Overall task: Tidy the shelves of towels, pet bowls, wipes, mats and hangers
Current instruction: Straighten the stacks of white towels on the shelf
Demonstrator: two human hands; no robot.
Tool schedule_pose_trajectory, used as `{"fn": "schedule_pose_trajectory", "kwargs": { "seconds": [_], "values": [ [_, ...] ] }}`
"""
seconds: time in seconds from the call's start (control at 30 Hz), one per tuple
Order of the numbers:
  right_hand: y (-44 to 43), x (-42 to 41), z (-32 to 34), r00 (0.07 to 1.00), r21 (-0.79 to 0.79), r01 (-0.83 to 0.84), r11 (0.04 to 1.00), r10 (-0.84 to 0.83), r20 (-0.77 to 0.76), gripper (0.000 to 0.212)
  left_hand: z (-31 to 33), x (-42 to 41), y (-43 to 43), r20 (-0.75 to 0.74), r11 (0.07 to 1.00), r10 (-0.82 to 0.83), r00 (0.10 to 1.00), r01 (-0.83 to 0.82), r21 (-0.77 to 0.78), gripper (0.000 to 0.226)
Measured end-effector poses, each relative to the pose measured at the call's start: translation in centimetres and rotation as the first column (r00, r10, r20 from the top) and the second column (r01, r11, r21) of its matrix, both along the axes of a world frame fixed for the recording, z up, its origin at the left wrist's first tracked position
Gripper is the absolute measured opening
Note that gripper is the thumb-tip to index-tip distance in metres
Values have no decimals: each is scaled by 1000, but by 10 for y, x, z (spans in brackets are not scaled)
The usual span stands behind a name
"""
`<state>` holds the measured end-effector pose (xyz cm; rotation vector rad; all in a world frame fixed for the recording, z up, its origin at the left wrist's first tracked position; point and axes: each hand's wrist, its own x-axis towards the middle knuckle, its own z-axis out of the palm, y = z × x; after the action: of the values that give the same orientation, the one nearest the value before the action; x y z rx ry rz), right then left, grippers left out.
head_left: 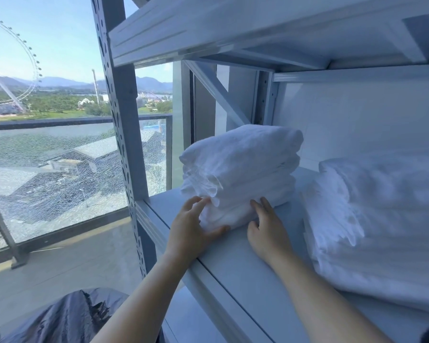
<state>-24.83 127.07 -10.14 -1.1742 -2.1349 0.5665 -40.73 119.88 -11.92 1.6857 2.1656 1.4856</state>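
My left hand [196,226] is at the near left corner of the stack of folded white towels [240,164]. Its fingers [195,203] are spread apart and only a little bent. They lie against the ruffled edge of the stack, and the thumb presses on the front of the lowest fold. My right hand [265,229] lies on the shelf [245,273] at the front of the same stack. Its fingers [266,206] are straight and close together, the tips touching the bottom towel. Neither hand closes around anything.

The stack stands at the left end of the shelf, near the grey upright post [124,120]. To the right, a little apart from it, lies a bigger pile of white linen [382,214], which is blurred. Above is the underside of the upper shelf [233,28]. Low on the left there is a shiny black plastic bag [67,318]. Behind the post I see a cracked glass balcony panel [60,181], and far away a big wheel [22,58].
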Motion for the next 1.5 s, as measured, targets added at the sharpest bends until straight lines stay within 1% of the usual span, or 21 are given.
{"fn": "schedule_pose_trajectory", "kwargs": {
  "seconds": [0.2, 0.33, 0.4, 0.47, 0.57, 0.63, 0.7, 0.77, 0.83, 0.93, 1.03, 1.17, 1.27, 1.37, 1.43, 1.5],
  "values": [
    [0, 0, 1, 1000, -15, 18, 1000, -18, -10, 54, 0, -1, 0, -24, 1000, 0, 1000, 1, 23, 74],
    [-3, -1, 3, 999, -8, 43, 999, -43, -4, 52, 4, 2, 0, -103, 998, 68, 992, -68, 7, 71],
    [-7, -1, 6, 998, 48, 59, 997, -58, -9, 51, 5, 4, -1, -131, 996, 91, 987, -90, 9, 70],
    [-13, -2, 12, 998, 113, 64, 992, -61, -33, 49, 6, 5, -3, -129, 994, 105, 986, -105, 8, 70],
    [-24, -1, 24, 996, 196, 45, 979, -29, -87, 48, 8, 6, -7, -162, 992, 126, 979, -121, 40, 67],
    [-33, 6, 38, 993, 268, 21, 963, 12, -120, 49, 11, 9, -11, -210, 989, 134, 969, -118, 86, 61],
    [-41, 19, 59, 990, 353, 31, 935, 21, -142, 49, 14, 13, -15, -260, 981, 140, 955, -97, 171, 53],
    [-47, 34, 85, 986, 439, 76, 895, -1, -169, 48, 23, 22, -14, -252, 967, 111, 961, -46, 250, 48],
    [-53, 51, 115, 982, 505, 136, 852, -46, -186, 47, 36, 38, -11, -219, 953, 40, 975, 29, 302, 45],
    [-54, 80, 153, 981, 547, 190, 815, -142, -130, 46, 54, 65, -2, -190, 940, -78, 979, 136, 313, 45],
    [-52, 113, 169, 984, 582, 163, 797, -174, -37, 45, 61, 93, 5, -198, 928, -206, 958, 255, 272, 45],
    [-44, 172, 155, 961, 519, 82, 851, -205, 184, 45, 58, 125, 7, -211, 911, -324, 922, 364, 193, 47],
    [-41, 219, 141, 928, 472, 126, 873, -272, 255, 46, 57, 146, 9, -198, 892, -408, 891, 436, 121, 49],
    [-44, 255, 133, 886, 481, 136, 866, -324, 333, 47, 61, 161, 12, -180, 882, -430, 885, 454, 126, 51],
    [-46, 269, 133, 846, 496, 84, 864, -325, 423, 51, 64, 167, 12, -185, 885, -413, 892, 441, 150, 59],
    [-48, 276, 135, 818, 510, 34, 860, -317, 480, 56, 68, 169, 11, -221, 868, -423, 879, 463, 179, 67]
  ]
}}
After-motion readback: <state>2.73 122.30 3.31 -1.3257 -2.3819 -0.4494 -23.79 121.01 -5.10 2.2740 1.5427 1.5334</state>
